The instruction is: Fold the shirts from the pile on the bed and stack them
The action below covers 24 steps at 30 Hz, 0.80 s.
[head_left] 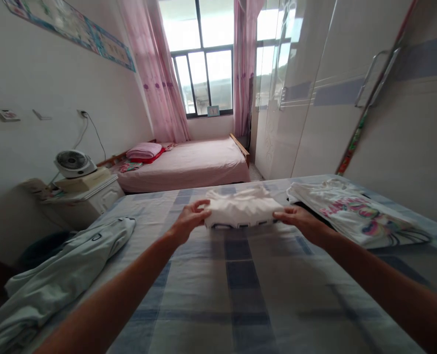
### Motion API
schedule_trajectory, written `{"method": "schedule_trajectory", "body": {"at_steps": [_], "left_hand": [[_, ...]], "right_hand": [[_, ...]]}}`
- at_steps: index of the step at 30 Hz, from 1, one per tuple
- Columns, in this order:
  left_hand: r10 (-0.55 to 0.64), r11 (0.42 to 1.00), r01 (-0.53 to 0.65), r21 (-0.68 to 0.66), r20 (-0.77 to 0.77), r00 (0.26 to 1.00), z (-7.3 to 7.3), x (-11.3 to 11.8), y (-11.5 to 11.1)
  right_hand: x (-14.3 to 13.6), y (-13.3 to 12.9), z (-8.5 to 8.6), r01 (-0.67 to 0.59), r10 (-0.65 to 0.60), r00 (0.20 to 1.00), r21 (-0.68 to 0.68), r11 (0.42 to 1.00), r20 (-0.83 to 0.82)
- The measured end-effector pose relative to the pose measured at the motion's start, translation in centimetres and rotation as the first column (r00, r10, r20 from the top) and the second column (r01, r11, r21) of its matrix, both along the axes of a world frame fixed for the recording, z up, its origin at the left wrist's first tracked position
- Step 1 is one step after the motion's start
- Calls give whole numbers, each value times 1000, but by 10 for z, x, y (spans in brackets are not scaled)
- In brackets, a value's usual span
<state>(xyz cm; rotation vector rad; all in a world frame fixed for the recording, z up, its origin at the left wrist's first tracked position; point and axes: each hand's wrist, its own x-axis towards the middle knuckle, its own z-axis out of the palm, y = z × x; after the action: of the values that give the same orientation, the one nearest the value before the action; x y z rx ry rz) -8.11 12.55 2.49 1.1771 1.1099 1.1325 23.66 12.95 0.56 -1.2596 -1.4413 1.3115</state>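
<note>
A white folded garment [244, 209] with dark lettering along its lower edge is stretched between both hands, over the far half of the checked bed. My left hand [189, 220] pinches its left end between thumb and fingers. At the right end, my right hand [296, 219] grips the cloth the same way. To the right lies a white T-shirt [366, 214] with pink lettering and a colourful print, with something dark showing beneath it. Pale grey-green trousers or a similar garment [71, 275] lie along the left edge of the bed.
The blue-and-white checked sheet [203, 295] covers the near bed. Beyond it stands a pink bed [200, 160] with folded bedding [144, 151]. A small fan [74, 162] sits on a white cabinet [96, 199] at left. Glossy wardrobe doors [314, 98] line the right side.
</note>
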Motion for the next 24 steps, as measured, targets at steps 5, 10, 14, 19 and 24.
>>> {"method": "schedule_trajectory", "body": {"at_steps": [5,10,14,19,24], "left_hand": [[65,983,-77,-168,-72,995,-49,5,-31],[159,976,-168,-136,-76,984,-44,16,-20],[211,974,-206,95,-48,976,-48,23,-21],[145,989,-143,31,-316,937,-56,20,-31],[202,977,-143,160,-465,862,-60,15,-26]], "right_hand": [[6,-29,-31,38,-25,963,-44,998,270],[3,-19,-26,107,-94,932,-17,994,351],[-1,-17,-30,124,-147,943,94,988,299],[-2,-17,-35,159,-222,863,173,972,453],[-4,-12,-38,173,-229,857,161,972,461]]}}
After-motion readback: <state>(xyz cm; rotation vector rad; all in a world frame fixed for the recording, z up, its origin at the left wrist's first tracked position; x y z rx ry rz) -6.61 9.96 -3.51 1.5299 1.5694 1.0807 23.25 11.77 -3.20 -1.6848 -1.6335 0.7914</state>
